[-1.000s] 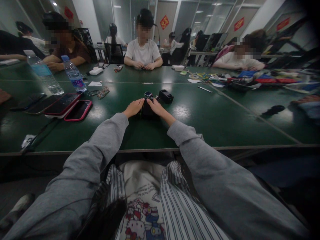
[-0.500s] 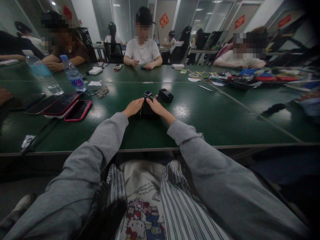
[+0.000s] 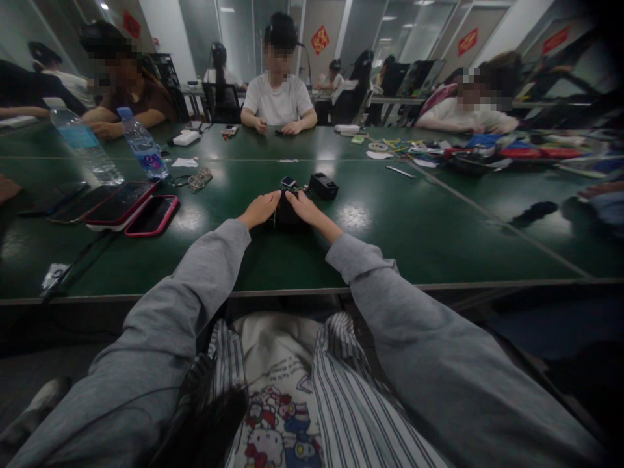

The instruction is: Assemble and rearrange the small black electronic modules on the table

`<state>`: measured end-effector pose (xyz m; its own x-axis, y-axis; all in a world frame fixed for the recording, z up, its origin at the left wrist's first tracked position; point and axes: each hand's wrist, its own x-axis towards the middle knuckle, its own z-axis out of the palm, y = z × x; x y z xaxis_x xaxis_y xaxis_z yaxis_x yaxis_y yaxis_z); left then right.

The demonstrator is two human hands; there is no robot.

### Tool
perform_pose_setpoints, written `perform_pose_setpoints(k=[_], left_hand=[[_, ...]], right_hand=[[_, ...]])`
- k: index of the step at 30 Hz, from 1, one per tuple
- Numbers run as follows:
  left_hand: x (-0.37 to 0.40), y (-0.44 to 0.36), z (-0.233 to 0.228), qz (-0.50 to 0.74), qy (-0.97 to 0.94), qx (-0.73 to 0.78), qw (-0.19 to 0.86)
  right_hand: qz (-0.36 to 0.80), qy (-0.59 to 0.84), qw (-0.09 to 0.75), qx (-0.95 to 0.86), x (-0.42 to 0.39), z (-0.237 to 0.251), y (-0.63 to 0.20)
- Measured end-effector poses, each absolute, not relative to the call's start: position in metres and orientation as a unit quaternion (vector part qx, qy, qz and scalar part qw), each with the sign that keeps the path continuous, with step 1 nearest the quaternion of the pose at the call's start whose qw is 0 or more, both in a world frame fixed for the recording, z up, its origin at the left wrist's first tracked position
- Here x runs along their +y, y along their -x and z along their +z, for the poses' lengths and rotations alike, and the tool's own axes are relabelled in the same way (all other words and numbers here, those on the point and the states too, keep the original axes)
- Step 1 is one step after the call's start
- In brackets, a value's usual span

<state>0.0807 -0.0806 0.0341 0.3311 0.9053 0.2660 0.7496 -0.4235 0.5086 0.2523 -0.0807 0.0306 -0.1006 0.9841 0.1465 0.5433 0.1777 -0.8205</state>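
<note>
Nearest: grey sleeves reaching forward over a striped garment with a cartoon print (image 3: 277, 422), across the near edge of the dark green tabletop (image 3: 419, 240).

Near left: a dark cable (image 3: 73, 266) trailing to the tabletop edge. Beyond it, two red-cased phones (image 3: 139, 209) lying flat side by side, screens up, with a darker phone (image 3: 73, 201) just beside them.

Centre: small black box-like object (image 3: 287, 213), matte, dark, resting on the tabletop between both hands; detail too dim to tell further. Left hand (image 3: 260, 209) laid against its left side, fingers extended and together, palm down. Right hand (image 3: 303, 207) laid over its right and top side, fingers curved onto it. Each grip rests on the object; whether it is clenched around it cannot be told.

Just behind: a small dark device with a pale face (image 3: 288, 182) and an open black case (image 3: 323, 186), near the right hand but apart from it.

Mid left: spectacles (image 3: 195, 181), a slip of paper (image 3: 185, 162), two clear water bottles (image 3: 141, 144), upright.

Mid right: a pen (image 3: 400, 172), then a spread of coloured clutter (image 3: 478, 153).

Far: seated people along the opposite edge, one in a white T-shirt (image 3: 279, 104) directly opposite, hands on the tabletop.
</note>
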Motion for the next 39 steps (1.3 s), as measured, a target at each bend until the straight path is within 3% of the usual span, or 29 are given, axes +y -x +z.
perform_pose_setpoints(k=[39], left_hand=[[-0.0830,-0.0811,0.0352,0.271,-0.795,0.516,0.167]], right_hand=[[0.301,0.570,0.355,-0.677,-0.0831,0.0320,-0.2524]])
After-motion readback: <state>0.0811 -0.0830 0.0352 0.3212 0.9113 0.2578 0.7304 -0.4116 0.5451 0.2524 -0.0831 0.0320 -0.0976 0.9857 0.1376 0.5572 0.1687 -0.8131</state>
